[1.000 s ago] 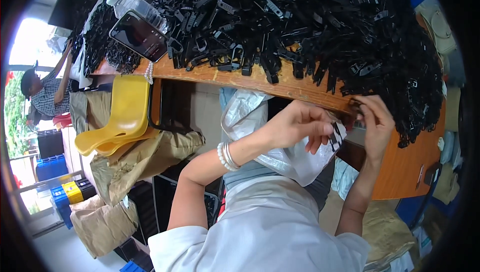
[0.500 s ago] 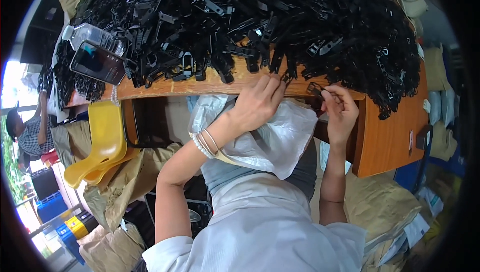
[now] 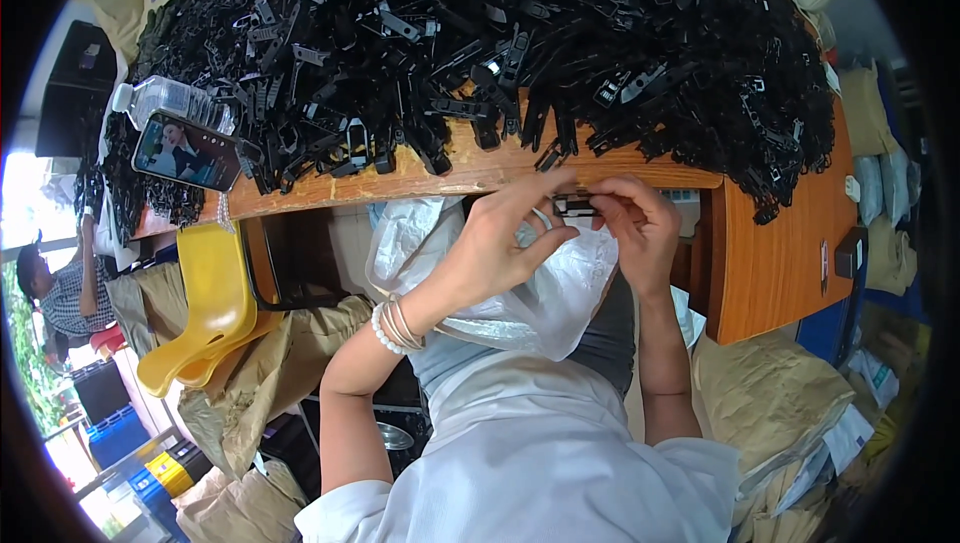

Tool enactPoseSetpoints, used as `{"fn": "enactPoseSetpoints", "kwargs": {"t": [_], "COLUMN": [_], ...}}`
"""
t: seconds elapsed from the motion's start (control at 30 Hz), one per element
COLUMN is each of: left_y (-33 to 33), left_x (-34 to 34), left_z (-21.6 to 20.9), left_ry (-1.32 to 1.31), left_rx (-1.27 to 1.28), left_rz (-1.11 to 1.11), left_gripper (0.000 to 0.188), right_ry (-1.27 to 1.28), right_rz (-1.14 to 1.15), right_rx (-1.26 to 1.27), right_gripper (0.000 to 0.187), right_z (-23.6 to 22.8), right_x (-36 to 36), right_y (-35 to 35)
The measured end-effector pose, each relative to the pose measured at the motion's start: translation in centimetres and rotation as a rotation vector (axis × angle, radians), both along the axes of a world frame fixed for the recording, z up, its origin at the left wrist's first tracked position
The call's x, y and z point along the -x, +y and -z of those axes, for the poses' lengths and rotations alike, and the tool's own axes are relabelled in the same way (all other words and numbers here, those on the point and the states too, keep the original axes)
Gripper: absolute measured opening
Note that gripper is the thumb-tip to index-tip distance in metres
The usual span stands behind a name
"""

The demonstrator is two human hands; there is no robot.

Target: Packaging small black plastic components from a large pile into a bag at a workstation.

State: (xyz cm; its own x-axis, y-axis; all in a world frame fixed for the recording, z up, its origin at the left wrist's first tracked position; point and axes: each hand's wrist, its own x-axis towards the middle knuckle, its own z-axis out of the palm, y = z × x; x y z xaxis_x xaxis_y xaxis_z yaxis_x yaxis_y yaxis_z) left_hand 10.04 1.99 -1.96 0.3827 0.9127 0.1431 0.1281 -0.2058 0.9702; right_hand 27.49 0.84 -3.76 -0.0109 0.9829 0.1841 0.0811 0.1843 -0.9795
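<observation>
A small black plastic clip [image 3: 575, 207] sits between my two hands, just off the desk's front edge. My right hand [image 3: 648, 233] pinches its right end between thumb and fingers. At its left end is my left hand [image 3: 500, 238], with thumb and forefinger spread apart and the forefinger blurred. One curled finger of that hand lies close against the clip; whether it touches cannot be made out. A white plastic bag [image 3: 560, 308] hangs open under both hands, over my lap. Behind them, a large heap of black plastic clips [image 3: 400, 73] covers the wooden desk [image 3: 790, 263].
A phone [image 3: 187, 153] leans on a clear plastic bottle [image 3: 180, 103] at the heap's left. A yellow chair [image 3: 205, 313] stands left of the desk, near brown paper sacks [image 3: 765, 393] that lie on both sides. Another person [image 3: 70, 278] is at the far left.
My left hand has left the desk edge and moved toward me, its fingers spreading. My right hand has moved left with the clip, bringing both hands together. The phone's screen picture has changed.
</observation>
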Motion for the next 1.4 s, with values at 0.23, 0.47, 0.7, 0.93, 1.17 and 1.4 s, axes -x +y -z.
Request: {"fn": "enactPoseSetpoints", "kwargs": {"t": [0.23, 0.47, 0.7, 0.93, 1.17, 1.4], "left_y": [-0.6, -1.1, -0.1, 6.0, 5.9, 0.9], "left_x": [0.3, 0.1, 3.8, 8.5, 7.9, 3.3], "left_z": [1.0, 0.7, 0.7, -0.3, -0.2, -1.2], "left_ry": [0.283, 0.264, 0.357, 0.82, 0.365, -0.431], "left_rx": [-0.67, -0.744, -0.687, -0.644, -0.583, 0.32], "left_rz": [-0.204, -0.144, -0.086, -0.153, -0.49, -0.299], "left_gripper": [0.032, 0.038, 0.029, 0.036, 0.013, 0.017], "right_ry": [-0.33, 0.304, 0.401, 0.133, 0.067, -0.186], "right_rz": [0.132, 0.062, 0.025, -0.12, -0.004, 0.07], "right_rx": [-0.184, 0.16, 0.243, 0.257, 0.237, -0.193], "right_gripper": [0.011, 0.019, 0.011, 0.015, 0.013, 0.016], "right_z": [-1.7, -1.4, -0.1, -0.1, 0.7, -1.6], "right_x": [2.2, 3.8, 3.5, 4.4, 4.5, 5.9], "right_y": [-1.6, -2.0, -1.9, -1.9, -2.0, -1.4]}}
